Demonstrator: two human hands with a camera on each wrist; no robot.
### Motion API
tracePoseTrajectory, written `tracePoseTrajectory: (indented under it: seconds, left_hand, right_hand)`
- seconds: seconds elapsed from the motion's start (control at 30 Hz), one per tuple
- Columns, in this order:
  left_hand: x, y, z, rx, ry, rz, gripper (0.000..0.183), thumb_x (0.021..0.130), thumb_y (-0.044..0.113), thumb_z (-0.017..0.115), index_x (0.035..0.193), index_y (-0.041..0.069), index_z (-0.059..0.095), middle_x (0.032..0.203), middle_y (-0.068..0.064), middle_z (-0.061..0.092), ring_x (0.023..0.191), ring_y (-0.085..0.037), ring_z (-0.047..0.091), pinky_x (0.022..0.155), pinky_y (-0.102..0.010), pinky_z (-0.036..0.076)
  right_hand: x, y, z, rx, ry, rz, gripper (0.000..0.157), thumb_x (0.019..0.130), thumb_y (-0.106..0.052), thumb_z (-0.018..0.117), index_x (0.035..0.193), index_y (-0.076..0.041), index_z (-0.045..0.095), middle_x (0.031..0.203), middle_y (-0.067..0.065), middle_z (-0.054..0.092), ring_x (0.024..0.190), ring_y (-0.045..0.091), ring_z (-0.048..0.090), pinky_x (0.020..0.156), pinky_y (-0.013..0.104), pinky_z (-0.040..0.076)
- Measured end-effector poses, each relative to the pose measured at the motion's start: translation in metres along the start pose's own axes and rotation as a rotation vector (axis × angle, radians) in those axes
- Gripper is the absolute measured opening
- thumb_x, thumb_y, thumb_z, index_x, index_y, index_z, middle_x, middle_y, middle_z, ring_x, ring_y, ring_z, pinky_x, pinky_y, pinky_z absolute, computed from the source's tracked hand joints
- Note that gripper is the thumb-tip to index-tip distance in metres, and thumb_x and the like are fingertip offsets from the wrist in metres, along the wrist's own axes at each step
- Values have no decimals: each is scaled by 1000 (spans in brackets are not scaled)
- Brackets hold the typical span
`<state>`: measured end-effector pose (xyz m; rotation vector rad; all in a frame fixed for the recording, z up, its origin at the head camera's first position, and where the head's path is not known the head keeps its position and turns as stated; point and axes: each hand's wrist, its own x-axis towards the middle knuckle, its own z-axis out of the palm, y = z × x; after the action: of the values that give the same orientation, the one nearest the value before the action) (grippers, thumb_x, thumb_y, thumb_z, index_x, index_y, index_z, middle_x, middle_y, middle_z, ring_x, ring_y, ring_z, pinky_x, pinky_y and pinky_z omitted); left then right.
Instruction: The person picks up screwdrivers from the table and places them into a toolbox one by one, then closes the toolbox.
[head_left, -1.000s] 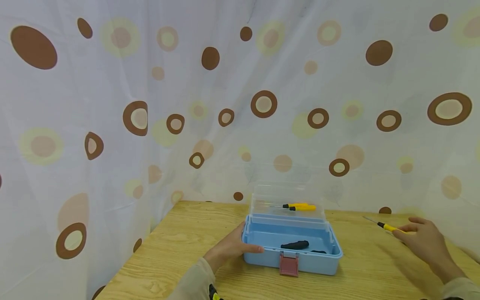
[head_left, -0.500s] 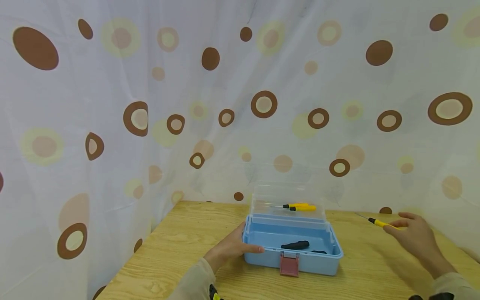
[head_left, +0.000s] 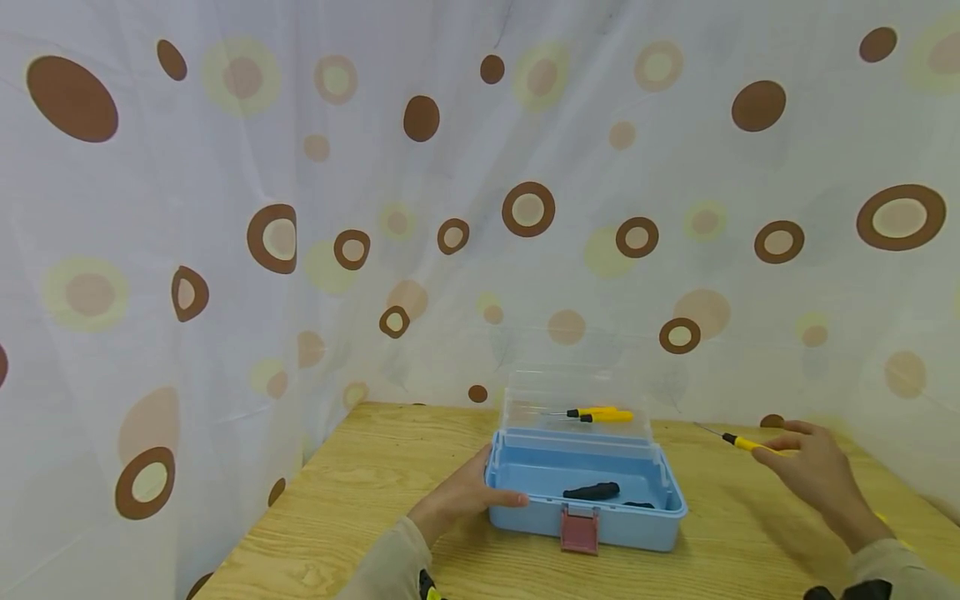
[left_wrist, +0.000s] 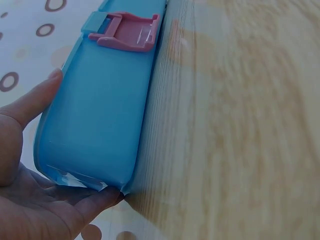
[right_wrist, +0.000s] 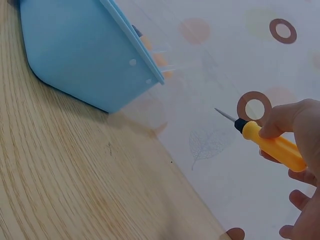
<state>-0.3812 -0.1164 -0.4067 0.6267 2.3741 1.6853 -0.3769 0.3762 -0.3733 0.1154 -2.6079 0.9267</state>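
Note:
A yellow-handled screwdriver (right_wrist: 272, 145) with a black collar and thin pointed shaft is pinched between thumb and fingers of my right hand (head_left: 813, 471). It is held above the table, to the right of a light-blue plastic toolbox (head_left: 510, 518), its tip toward the box. My left hand (head_left: 457, 496) grips the toolbox's left end, thumb at the front rim and fingers around the end wall. Inside lies a black tapered object (head_left: 592, 492), with a second dark piece (head_left: 639, 504) mostly hidden by the front wall. Two yellow-handled screwdrivers (head_left: 607, 416) lie in the opened clear lid (head_left: 525, 412).
The pink latch (head_left: 580, 532) hangs open at the toolbox's front. Everything stands on a wooden table (head_left: 360, 475), with a dotted curtain (head_left: 450, 275) behind and at the left. Bits of something yellow (head_left: 906, 546) show beside my right wrist.
My right hand has moved left toward the toolbox with the screwdriver in it, uncovering bits of yellow beside the wrist. The left hand and toolbox have stayed in place.

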Motion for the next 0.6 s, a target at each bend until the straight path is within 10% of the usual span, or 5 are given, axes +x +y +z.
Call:
tracePoseTrajectory:
  seconds: [0.6]
  left_hand:
    - [-3,3,2,1,9,-2,105,86,23,86,165,13,19,158,-15,41,138,-40,44,115,-63,29]
  right_hand:
    - [2,-13,12,65,-10,-47,53,104,-33,64,115,19,65,151,38,29,133,65,25,94,74,35]
